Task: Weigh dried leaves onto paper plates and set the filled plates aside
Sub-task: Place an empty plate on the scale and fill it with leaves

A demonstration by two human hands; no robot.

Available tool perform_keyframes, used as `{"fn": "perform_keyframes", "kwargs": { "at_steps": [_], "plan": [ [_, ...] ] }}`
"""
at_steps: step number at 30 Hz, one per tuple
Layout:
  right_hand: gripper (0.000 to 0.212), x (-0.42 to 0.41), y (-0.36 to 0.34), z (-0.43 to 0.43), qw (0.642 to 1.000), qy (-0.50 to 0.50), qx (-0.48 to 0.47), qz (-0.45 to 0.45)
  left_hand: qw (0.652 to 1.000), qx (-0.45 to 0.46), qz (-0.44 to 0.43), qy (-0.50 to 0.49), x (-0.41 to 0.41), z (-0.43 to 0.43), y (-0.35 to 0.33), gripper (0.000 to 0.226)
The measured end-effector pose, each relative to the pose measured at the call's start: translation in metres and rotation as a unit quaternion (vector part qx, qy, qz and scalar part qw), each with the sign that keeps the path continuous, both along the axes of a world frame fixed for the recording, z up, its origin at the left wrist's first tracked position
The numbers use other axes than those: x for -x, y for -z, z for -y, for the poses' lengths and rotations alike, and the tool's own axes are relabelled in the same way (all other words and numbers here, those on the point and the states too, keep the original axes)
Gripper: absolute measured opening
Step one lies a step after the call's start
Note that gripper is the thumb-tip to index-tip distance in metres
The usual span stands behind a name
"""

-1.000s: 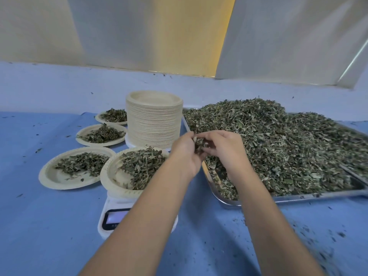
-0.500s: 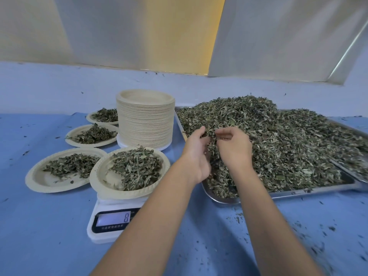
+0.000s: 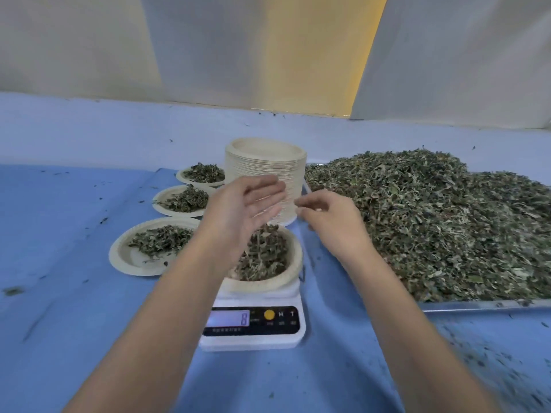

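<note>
The left hand (image 3: 247, 208) is spread flat, fingers straight and together, palm turned towards the right hand, holding nothing; motion blurs it. The right hand (image 3: 331, 223) has its fingers bent towards the thumb, but the blur hides whether anything is pinched between them. Both hands hover above the small white digital kitchen scale (image 3: 253, 330), whose display shows 8.

On the scale sits a round cream paper plate (image 3: 287, 277) carrying a mound of crumbled green-grey dried leaves (image 3: 264, 257), directly under the left hand. Just behind the scale stands a tall stack of empty cream paper plates (image 3: 265, 165).

To the scale's left, three filled paper plates run away in a row: the nearest (image 3: 125, 260), the middle one (image 3: 164, 208), and the farthest (image 3: 182, 177).

To the scale's right lies a shallow metal tray (image 3: 477, 305) heaped with loose dried leaves (image 3: 432, 222).

Everything rests on a blue cloth-covered table (image 3: 74, 323) flecked with leaf crumbs.
</note>
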State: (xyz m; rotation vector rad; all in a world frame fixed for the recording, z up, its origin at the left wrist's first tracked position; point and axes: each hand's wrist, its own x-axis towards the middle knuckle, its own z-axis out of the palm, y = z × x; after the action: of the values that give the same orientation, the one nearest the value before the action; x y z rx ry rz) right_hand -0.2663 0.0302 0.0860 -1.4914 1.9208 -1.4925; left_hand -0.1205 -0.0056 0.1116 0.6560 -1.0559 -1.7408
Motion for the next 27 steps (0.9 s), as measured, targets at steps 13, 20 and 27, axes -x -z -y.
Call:
{"fn": "perform_keyframes", "kwargs": {
  "at_steps": [13,20,27],
  "plan": [
    [0.054,-0.044,0.019,0.019,0.939,-0.080,-0.142,-0.302,0.986,-0.121,-0.050,-0.101,-0.060,0.025,0.016,0.024],
    [0.017,-0.047,0.016,0.020,0.961,-0.056,-0.044,-0.267,0.984,-0.141,-0.044,-0.099,-0.057,0.028,0.021,0.024],
    [0.015,-0.052,-0.001,0.015,0.991,-0.015,0.096,-0.094,0.978,-0.177,-0.063,-0.091,-0.037,0.024,0.025,0.027]
  ]
}}
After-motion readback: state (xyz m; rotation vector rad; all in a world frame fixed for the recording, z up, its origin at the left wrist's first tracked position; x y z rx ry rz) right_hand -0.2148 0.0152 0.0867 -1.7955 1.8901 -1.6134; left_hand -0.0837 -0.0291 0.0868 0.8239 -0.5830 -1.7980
